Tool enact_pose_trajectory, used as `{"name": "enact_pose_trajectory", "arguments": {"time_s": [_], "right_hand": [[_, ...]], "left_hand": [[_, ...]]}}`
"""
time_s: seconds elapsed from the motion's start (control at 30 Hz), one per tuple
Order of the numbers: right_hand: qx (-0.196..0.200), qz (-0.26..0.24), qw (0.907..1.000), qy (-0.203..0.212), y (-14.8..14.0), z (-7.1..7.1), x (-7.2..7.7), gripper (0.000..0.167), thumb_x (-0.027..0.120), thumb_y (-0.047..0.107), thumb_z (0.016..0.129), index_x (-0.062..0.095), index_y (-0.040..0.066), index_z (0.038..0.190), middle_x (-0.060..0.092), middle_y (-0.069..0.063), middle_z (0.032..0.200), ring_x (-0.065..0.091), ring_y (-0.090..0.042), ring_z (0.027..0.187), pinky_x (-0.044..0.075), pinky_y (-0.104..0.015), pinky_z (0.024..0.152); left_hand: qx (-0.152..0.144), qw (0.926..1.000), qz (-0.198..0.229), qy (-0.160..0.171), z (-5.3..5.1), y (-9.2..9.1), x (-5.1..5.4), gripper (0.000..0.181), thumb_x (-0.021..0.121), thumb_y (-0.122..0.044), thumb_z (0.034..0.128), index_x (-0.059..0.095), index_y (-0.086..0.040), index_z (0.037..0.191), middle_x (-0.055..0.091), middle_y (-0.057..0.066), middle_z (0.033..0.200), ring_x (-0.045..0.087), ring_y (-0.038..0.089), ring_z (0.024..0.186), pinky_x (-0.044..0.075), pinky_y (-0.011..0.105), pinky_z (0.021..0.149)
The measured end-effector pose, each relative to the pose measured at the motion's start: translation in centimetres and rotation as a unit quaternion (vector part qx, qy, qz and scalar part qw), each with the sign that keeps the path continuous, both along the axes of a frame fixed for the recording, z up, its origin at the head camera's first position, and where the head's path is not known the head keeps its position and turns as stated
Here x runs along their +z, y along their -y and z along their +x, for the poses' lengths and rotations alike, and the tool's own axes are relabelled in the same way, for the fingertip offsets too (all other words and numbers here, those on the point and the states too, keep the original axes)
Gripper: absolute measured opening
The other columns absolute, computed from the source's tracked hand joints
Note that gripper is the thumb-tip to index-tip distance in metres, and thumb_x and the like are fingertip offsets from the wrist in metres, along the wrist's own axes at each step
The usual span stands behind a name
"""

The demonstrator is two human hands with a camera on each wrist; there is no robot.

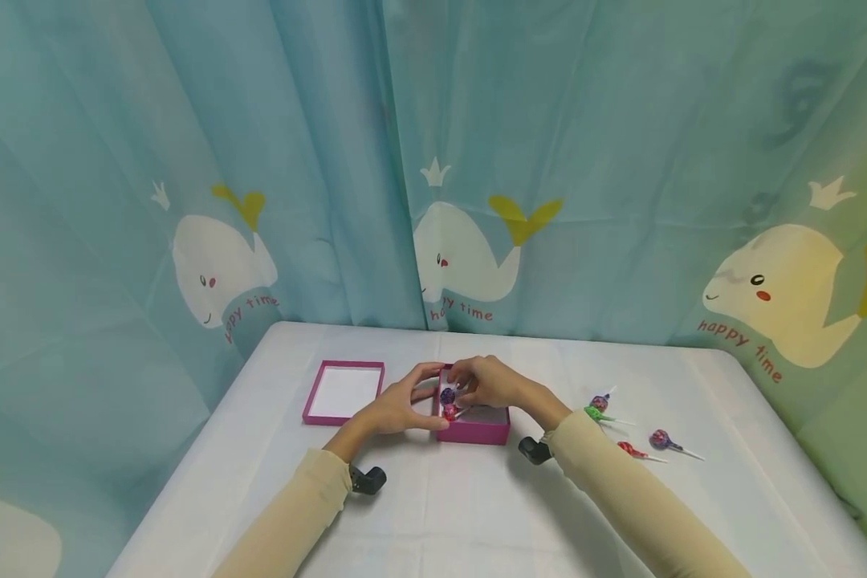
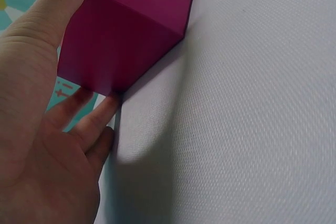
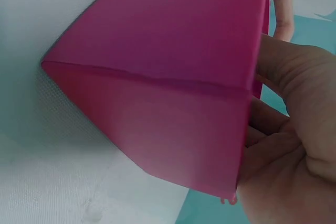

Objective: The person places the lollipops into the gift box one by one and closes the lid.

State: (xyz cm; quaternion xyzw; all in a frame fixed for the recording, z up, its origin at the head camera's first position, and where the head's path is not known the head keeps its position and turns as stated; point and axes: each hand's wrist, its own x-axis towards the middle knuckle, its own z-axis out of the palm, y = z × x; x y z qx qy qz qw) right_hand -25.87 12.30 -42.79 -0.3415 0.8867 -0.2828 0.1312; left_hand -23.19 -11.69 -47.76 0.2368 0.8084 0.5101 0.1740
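Note:
An open magenta box (image 1: 474, 433) stands on the white-covered table. My left hand (image 1: 403, 404) holds its left side, thumb at the near corner and fingers spread toward the far end; in the left wrist view those fingers (image 2: 94, 121) touch the box's lower edge. Reaching inside from the right, my right hand (image 1: 493, 384) has bent fingers at the stick of a purple-wrapped lollipop (image 1: 448, 396) and seems to pinch it. A red-wrapped lollipop (image 1: 450, 413) lies nearer in the box. In the right wrist view the box wall (image 3: 157, 114) hides the fingertips.
The box's magenta-rimmed lid (image 1: 345, 392) lies inside up at the left. To the right are a purple-blue lollipop (image 1: 600, 403), a green lollipop (image 1: 595, 414), a red lollipop (image 1: 630, 449) and another purple lollipop (image 1: 661, 439). A whale-print curtain (image 1: 332, 160) hangs behind the table.

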Motion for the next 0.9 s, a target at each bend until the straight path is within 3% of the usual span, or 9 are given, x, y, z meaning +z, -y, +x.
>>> {"name": "enact_pose_trajectory", "arguments": {"time_s": [0.23,0.5,0.9], "right_hand": [[-0.004,-0.001,1.0,-0.004,-0.9,0.5,0.2,0.035,0.081,0.008,0.088,0.069,0.006,0.121,0.075,-0.009,0.107,0.071,-0.015,0.09,0.06,-0.031,0.082],[-0.008,-0.029,0.9991,-0.03,-2.6,1.5,1.7,0.043,0.08,0.011,0.09,0.065,0.003,0.129,0.074,-0.009,0.11,0.071,-0.023,0.095,0.061,-0.037,0.083],[-0.004,-0.091,0.9927,-0.079,-5.9,2.8,2.3,0.065,0.084,0.016,0.087,0.053,0.015,0.144,0.072,-0.014,0.119,0.069,-0.033,0.101,0.061,-0.045,0.083]], "left_hand": [[0.001,1.0,-0.001,0.0,0.3,0.0,-0.1,0.093,0.089,-0.032,0.0826,0.031,-0.034,0.156,0.033,0.004,0.164,0.043,0.03,0.145,0.032,0.052,0.12],[0.008,0.9999,-0.006,-0.004,0.2,-0.1,0.2,0.094,0.089,-0.033,0.0816,0.031,-0.034,0.156,0.033,0.003,0.164,0.044,0.03,0.145,0.031,0.054,0.12],[0.007,0.9999,-0.007,-0.008,0.1,-0.1,0.2,0.096,0.089,-0.032,0.0817,0.03,-0.029,0.158,0.034,0.007,0.164,0.044,0.032,0.145,0.031,0.054,0.12]]}}
